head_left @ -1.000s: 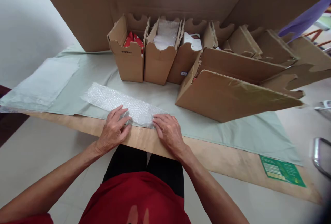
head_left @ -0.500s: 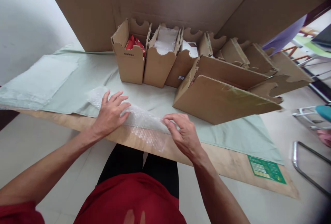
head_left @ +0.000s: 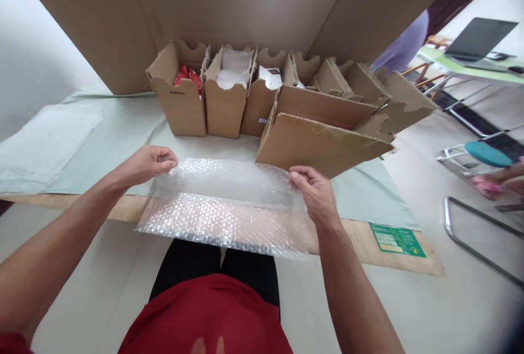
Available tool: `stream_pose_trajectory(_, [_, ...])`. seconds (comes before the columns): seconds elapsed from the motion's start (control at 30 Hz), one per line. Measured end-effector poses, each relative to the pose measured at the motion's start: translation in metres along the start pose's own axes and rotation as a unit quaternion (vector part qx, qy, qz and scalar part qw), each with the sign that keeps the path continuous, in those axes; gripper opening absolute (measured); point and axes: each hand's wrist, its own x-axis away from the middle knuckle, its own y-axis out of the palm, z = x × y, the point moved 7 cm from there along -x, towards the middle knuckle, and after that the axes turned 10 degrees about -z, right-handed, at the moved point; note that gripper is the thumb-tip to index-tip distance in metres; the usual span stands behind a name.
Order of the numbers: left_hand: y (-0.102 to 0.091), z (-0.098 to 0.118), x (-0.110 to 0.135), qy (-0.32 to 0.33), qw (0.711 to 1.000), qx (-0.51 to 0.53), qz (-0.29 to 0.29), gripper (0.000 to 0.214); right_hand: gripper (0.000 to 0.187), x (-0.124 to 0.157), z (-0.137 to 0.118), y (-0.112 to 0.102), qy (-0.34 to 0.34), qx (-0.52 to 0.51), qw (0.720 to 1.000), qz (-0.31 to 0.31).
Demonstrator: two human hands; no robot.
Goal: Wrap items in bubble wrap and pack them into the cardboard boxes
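A clear sheet of bubble wrap [head_left: 225, 223] is stretched between my hands at the table's front edge, its near part hanging over the edge. My left hand [head_left: 158, 162] pinches its far left corner between thumb and curled fingers. At the far right corner, my right hand [head_left: 309, 185] grips the sheet the same way. Whether the sheet is one layer or a folded bag, I cannot tell. Beyond it stand cardboard bins: one with red packets [head_left: 188, 77], one with white wrapping sheets [head_left: 234, 67], one with white items [head_left: 270, 77].
A stack of white foam-like sheets [head_left: 49, 136] lies at the left on a pale green cloth [head_left: 123, 119]. A wide low cardboard box [head_left: 323, 147] stands at right, before more bins. A tall cardboard panel [head_left: 245, 5] rises behind. A laptop [head_left: 478, 40] and someone's foot [head_left: 489, 186] show far right.
The bubble wrap, bunched and narrow before, is now spread out flat and wide. My left hand has gone from spread fingers to pinching its corner. The view has shifted right.
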Motion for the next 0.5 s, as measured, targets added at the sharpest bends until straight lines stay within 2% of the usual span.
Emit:
stream_pose_trajectory(0.1, [0.011,-0.016,-0.016,-0.021,1.0,0.007,-0.004,0.032,0.048,-0.002,0.024,0.01,0.038,-0.007,0.998,-0.054])
stream_pose_trajectory(0.23, [0.012,-0.036,-0.011,-0.04,0.999,-0.019,0.025,0.033,0.043,0.002,0.032,0.02,0.019,0.08,0.994,-0.078])
stream_pose_trajectory(0.33, [0.0,-0.041,0.001,-0.07,0.994,-0.061,0.049,0.033,0.04,-0.003,0.023,0.038,-0.017,0.15,0.985,-0.081])
stream_pose_trajectory(0.5, [-0.028,-0.047,0.009,-0.118,0.984,-0.101,0.09,0.036,0.044,-0.02,0.003,0.082,-0.082,0.24,0.962,-0.104])
